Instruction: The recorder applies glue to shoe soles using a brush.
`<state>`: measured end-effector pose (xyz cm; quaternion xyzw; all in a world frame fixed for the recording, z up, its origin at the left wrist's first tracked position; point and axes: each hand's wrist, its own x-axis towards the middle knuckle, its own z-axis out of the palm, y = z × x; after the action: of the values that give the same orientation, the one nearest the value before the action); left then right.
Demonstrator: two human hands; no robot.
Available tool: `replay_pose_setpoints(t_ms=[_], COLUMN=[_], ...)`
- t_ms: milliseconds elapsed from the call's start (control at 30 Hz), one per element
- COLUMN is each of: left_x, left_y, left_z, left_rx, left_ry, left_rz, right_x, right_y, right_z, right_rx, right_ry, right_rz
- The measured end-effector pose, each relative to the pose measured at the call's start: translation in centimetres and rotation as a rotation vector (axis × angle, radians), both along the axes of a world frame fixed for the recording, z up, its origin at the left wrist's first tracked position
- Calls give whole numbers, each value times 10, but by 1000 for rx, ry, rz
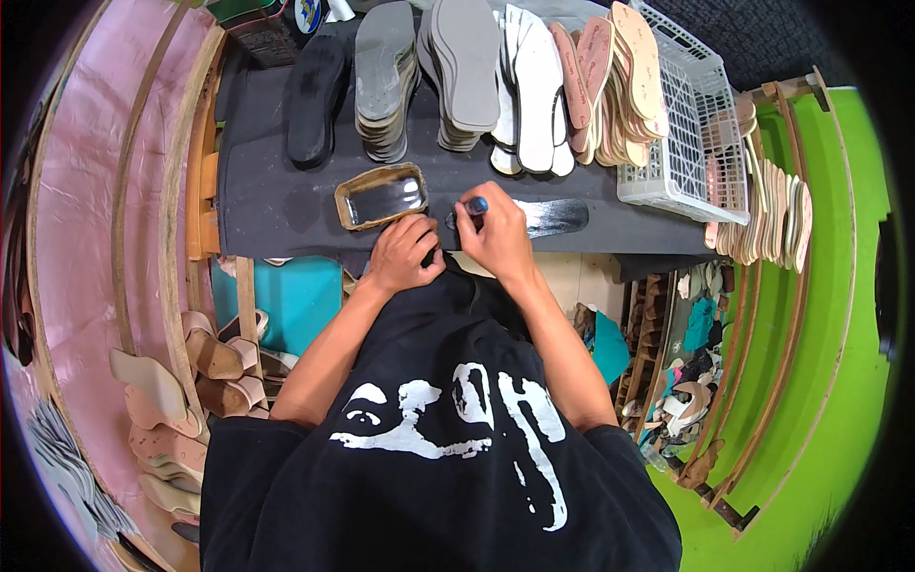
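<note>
A black insole (553,216) with a wet-looking shine lies flat near the front edge of the table. My right hand (500,240) is over its left part, closed around a short blue-ended handle (477,205); the handle's working end is hidden. My left hand (405,253) rests at the table edge, left of the insole, with fingers curled. Whatever those fingers hold, if anything, cannot be made out. Just beyond the left hand stands a brown-rimmed tub (356,225) with shiny liquid inside.
Along the far side stand stacks of black insoles (315,105), grey insoles (467,67), white insoles (538,86) and beige insoles (637,57). A white plastic crate (681,181) sits at the right. Wooden racks (195,229) with shoe parts flank the table (276,205).
</note>
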<state>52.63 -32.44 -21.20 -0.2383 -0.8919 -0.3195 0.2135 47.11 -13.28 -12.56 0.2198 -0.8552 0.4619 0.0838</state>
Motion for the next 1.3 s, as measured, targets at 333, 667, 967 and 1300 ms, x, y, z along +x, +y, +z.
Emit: replay_pose_setpoints(t_ms=[333,667,967,1300], left_x=[-2,-1,-2,-2], left_y=[0,-1,-2,-2], left_z=[3,2,1,2], left_rx=[2,-6,-4,4], left_ry=[1,-5,10,-2], left_rz=[-5,-10,-12,-7], right_x=[-4,4,10,9], right_y=[-7,-3,0,5], right_z=[3,6,3,1], right_rx=[-83,-93,-113,-35], right_ry=[-75,-151,-93,-8], right_rz=[-34,-2,39,29])
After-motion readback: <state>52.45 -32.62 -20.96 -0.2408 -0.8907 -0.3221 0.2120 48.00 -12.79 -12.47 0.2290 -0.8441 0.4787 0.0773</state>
